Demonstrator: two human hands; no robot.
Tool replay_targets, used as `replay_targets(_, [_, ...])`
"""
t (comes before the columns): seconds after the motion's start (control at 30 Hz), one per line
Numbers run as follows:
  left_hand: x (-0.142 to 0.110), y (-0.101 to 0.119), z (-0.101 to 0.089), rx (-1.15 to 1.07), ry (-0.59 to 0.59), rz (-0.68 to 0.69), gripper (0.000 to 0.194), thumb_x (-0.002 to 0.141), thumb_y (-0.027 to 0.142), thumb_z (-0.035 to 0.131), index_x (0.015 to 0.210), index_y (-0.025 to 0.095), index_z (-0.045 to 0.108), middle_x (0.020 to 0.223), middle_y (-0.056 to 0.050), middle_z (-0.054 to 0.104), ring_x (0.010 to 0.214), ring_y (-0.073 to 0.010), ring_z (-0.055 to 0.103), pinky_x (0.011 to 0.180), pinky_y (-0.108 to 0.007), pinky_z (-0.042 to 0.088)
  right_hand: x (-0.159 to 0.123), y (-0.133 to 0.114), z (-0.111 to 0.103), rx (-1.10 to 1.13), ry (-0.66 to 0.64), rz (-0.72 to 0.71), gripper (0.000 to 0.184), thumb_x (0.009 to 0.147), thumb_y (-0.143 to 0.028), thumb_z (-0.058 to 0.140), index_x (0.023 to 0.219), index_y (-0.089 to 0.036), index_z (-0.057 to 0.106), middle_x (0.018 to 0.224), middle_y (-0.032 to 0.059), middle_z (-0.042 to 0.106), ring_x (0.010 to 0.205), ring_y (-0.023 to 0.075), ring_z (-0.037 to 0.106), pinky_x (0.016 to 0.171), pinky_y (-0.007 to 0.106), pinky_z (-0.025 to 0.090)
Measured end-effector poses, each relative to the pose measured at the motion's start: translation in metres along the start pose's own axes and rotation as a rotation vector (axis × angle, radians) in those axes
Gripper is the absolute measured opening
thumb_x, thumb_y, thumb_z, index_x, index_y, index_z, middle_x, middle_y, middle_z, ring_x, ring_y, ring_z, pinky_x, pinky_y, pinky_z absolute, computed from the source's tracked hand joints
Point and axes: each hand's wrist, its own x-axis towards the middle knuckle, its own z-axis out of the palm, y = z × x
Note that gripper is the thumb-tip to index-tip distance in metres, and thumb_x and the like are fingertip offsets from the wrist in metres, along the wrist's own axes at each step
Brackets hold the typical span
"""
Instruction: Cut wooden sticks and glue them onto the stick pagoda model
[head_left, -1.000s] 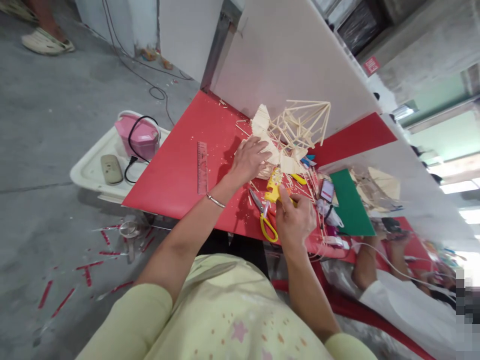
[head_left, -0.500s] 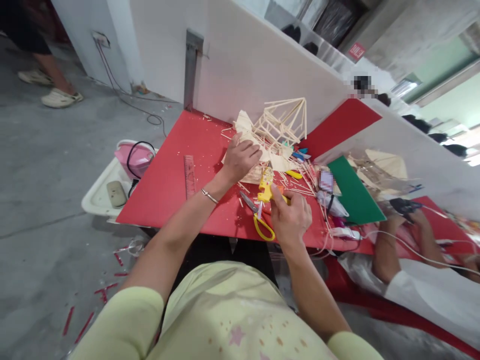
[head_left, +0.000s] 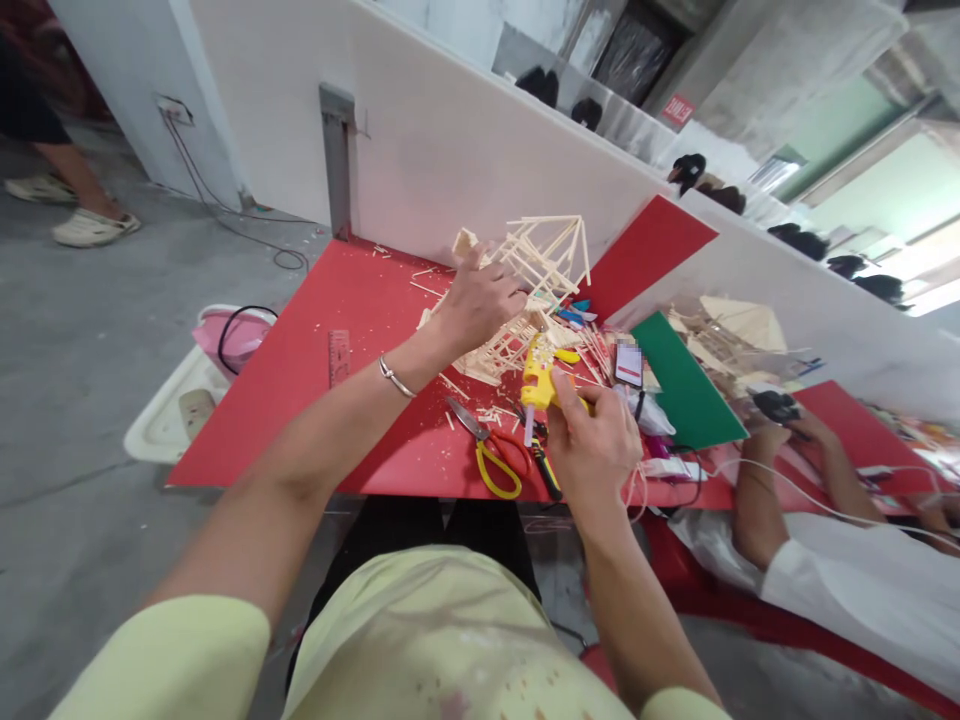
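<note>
My left hand [head_left: 484,305] is closed over a model made of thin wooden sticks [head_left: 499,352], its fingertips hidden against the piece. An open stick frame [head_left: 551,255] rises behind the hand; whether it joins the held model I cannot tell. My right hand [head_left: 600,440] grips a yellow hot glue gun [head_left: 538,375], its front end close to the model's right side. A glue stick [head_left: 529,425] pokes out of its back. Below lie scissors [head_left: 487,445] with red and yellow handles, partly open, beside black-and-yellow pliers [head_left: 546,470].
Loose sticks and scraps litter the red table [head_left: 262,420]. A clear ruler [head_left: 339,358] lies left; a phone [head_left: 628,363] and green board [head_left: 686,385] lie right. A white partition [head_left: 427,150] stands behind. At the right, a co-worker's hands [head_left: 787,425] hold a dark tool.
My left hand has turned the wooden piece, so its lattice shows where pale sheet was before. The glue gun remains in my right hand. The whole view has shifted somewhat.
</note>
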Motion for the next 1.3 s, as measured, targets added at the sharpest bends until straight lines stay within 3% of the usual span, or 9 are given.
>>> replay_targets(0.23, [0.010, 0.001, 0.004, -0.070, 0.008, -0.065, 0.020, 0.092, 0.032, 0.052, 0.094, 0.016, 0.064, 0.101, -0.010, 0.064, 0.121, -0.0338, 0.055, 0.114, -0.067, 0.013, 0.012, 0.003, 0.005, -0.011, 0.009, 0.015, 0.045, 0.093, -0.029, 0.054, 0.136, -0.039, 0.059, 0.104, 0.0056, 0.063, 0.089, 0.0175, 0.055, 0.078, 0.031, 0.039])
replay_targets(0.57, [0.013, 0.009, -0.014, -0.181, -0.016, -0.145, 0.017, 0.092, 0.031, 0.053, 0.089, 0.017, 0.063, 0.095, -0.007, 0.064, 0.109, -0.0292, 0.060, 0.108, -0.063, 0.029, 0.022, -0.001, 0.011, 0.064, 0.063, 0.017, 0.043, 0.093, -0.029, 0.056, 0.134, -0.040, 0.060, 0.100, 0.0041, 0.062, 0.085, 0.0156, 0.056, 0.076, 0.030, 0.041])
replay_targets(0.7, [-0.006, 0.007, -0.028, -0.089, 0.050, -0.054, 0.022, 0.098, 0.030, 0.045, 0.090, 0.026, 0.065, 0.096, 0.000, 0.070, 0.101, -0.0209, 0.062, 0.112, -0.054, 0.031, 0.015, 0.002, 0.002, 0.377, 0.033, 0.161, 0.040, 0.092, -0.035, 0.057, 0.131, -0.027, 0.063, 0.100, 0.0063, 0.063, 0.085, 0.0162, 0.059, 0.076, 0.029, 0.046])
replay_targets(0.8, [-0.030, 0.001, -0.036, -0.023, 0.156, 0.021, 0.019, 0.097, 0.032, 0.049, 0.094, 0.030, 0.067, 0.101, 0.000, 0.073, 0.101, -0.0191, 0.064, 0.113, -0.048, 0.031, 0.021, 0.000, 0.000, 0.553, 0.015, 0.353, 0.035, 0.093, -0.046, 0.054, 0.112, -0.020, 0.067, 0.085, 0.0046, 0.064, 0.077, 0.0174, 0.059, 0.071, 0.030, 0.045])
replay_targets(0.93, [-0.064, -0.010, -0.038, -0.003, 0.184, -0.088, 0.022, 0.096, 0.033, 0.050, 0.104, 0.029, 0.070, 0.107, -0.004, 0.075, 0.111, -0.0221, 0.064, 0.115, -0.051, 0.027, 0.039, -0.011, 0.009, 0.777, -0.121, 0.544, 0.041, 0.094, -0.059, 0.045, 0.089, -0.021, 0.061, 0.067, -0.0013, 0.059, 0.060, 0.0144, 0.054, 0.060, 0.027, 0.040])
replay_targets(1.07, [-0.092, -0.022, -0.034, 0.014, 0.097, -0.228, 0.027, 0.096, 0.036, 0.049, 0.108, 0.029, 0.072, 0.117, -0.007, 0.074, 0.121, -0.0249, 0.062, 0.115, -0.053, 0.028, 0.049, -0.025, 0.022, 0.933, -0.247, 0.548, 0.042, 0.095, -0.061, 0.045, 0.090, -0.022, 0.057, 0.067, -0.0012, 0.062, 0.059, 0.0142, 0.056, 0.059, 0.026, 0.038])
replay_targets(1.3, [-0.103, -0.034, -0.019, 0.013, 0.006, -0.282, 0.028, 0.094, 0.030, 0.048, 0.109, 0.026, 0.071, 0.121, -0.011, 0.072, 0.127, -0.0237, 0.059, 0.112, -0.051, 0.034, 0.052, -0.030, 0.035, 0.725, -0.254, 0.445, 0.040, 0.100, -0.053, 0.038, 0.099, -0.020, 0.059, 0.090, 0.0087, 0.071, 0.077, 0.0204, 0.063, 0.066, 0.029, 0.035])
